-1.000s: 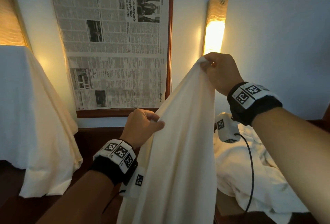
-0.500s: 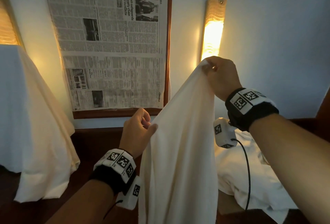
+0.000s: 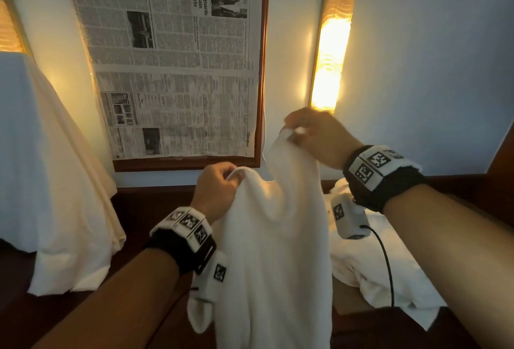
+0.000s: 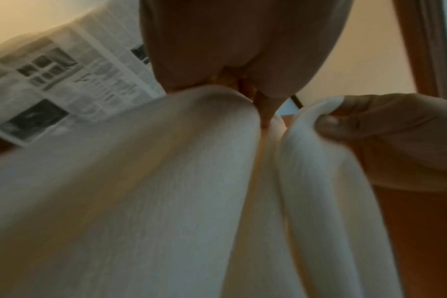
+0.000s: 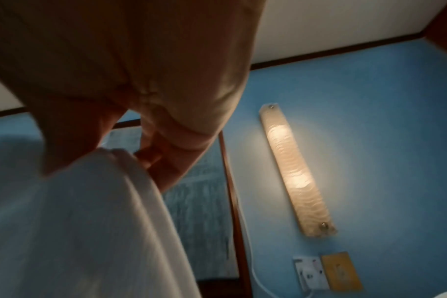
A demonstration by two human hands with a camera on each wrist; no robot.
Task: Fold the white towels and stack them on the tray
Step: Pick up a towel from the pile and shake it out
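White towel [image 3: 274,251] hangs draped, sagging between pinching left hand [image 3: 215,191], right hand [image 3: 314,137].

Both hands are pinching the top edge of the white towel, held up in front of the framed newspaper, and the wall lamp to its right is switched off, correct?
Not quite: the wall lamp is lit, glowing warm in the head view and the right wrist view. The rest holds: the left hand and right hand both pinch the top edge of the white towel, in front of the framed newspaper.

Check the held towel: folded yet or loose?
Loose. The towel hangs unfolded, its top edge gripped by the left hand and right hand.
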